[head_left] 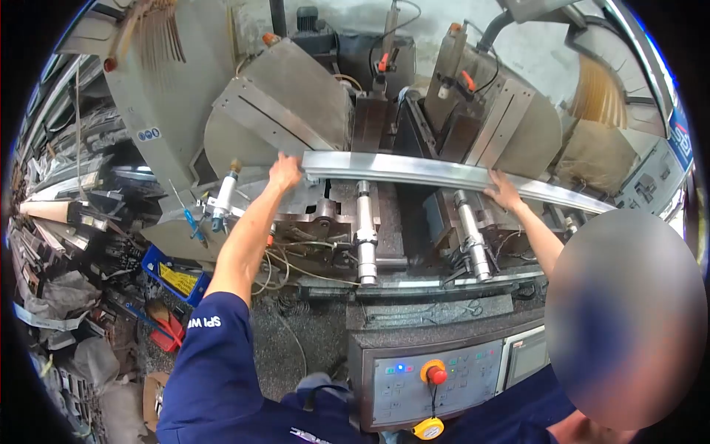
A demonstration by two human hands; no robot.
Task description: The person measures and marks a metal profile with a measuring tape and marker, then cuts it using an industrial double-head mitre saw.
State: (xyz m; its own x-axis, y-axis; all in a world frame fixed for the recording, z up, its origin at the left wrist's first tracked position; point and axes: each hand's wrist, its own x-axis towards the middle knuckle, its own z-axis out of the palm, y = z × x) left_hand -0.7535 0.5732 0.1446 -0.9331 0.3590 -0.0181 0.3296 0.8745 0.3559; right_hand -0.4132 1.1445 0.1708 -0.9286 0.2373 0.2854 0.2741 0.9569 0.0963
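A long silvery aluminium profile (396, 169) lies across the two-headed saw machine, sloping down to the right. At its left end, my left hand (285, 172) is closed with bent fingers against the profile; the fingertips are slightly blurred. My right hand (504, 189) grips the profile further right, fingers over its front face and thumb to the left. Below the profile stand two metal clamp cylinders, a left cylinder (366, 235) and a right cylinder (473, 235). Behind it are the left saw guard (296, 89) and right saw guard (529, 122).
A control panel (436, 381) with a red emergency stop button (436, 374) is in front of me, a yellow tape measure (427, 428) hanging there. At left are a blue bin (174, 275), a red dustpan (168, 333) and piled metal offcuts. A blurred patch hides the right.
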